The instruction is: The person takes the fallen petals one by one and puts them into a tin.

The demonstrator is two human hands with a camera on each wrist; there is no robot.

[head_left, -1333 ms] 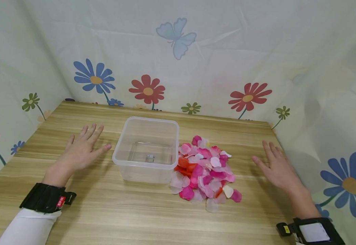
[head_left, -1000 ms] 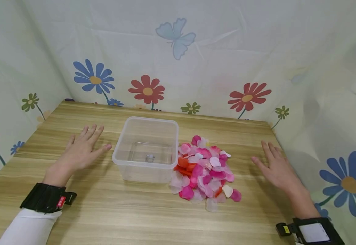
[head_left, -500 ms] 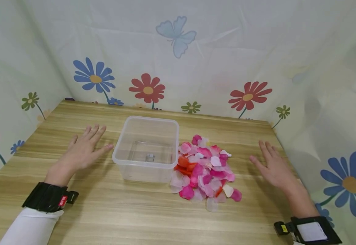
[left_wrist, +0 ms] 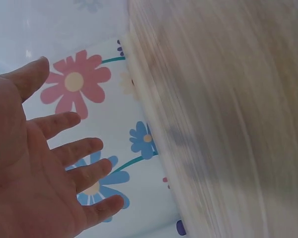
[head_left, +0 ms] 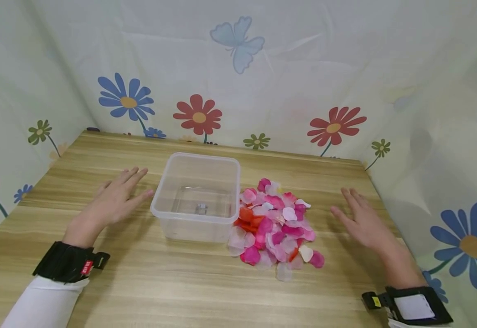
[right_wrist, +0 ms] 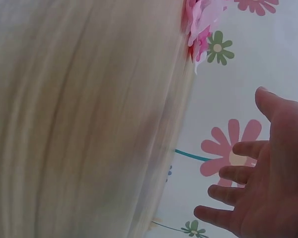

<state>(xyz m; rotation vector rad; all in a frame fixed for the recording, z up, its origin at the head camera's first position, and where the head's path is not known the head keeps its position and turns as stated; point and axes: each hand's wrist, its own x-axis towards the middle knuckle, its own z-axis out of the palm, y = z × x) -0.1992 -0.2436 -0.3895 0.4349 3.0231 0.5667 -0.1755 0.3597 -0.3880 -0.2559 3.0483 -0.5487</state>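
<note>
In the head view a clear plastic box (head_left: 197, 230) stands upright near the middle of the table, its top uncovered. A pile of pink, white and red flower petals (head_left: 277, 228) lies against its right side. My left hand (head_left: 113, 200) hovers palm down over the table, left of the box, thumb toward the box wall and not touching it. To the right of the petals is my right hand (head_left: 367, 223), also above the wood with fingers extended. Both wrist views show bare palms: the left hand (left_wrist: 44, 158) and the right hand (right_wrist: 273, 173) hold nothing.
The wooden table (head_left: 173, 291) meets a white cloth backdrop (head_left: 287, 77) printed with flowers and a butterfly. Cloth also hangs along the left and right sides. A small grey patch (head_left: 201, 208) shows through the box floor. Black straps (head_left: 66, 262) circle the wrists.
Both hands have drifted slightly inward, the left toward the box and the right toward the petals. The view has tilted a little. Box and petals keep their places.
</note>
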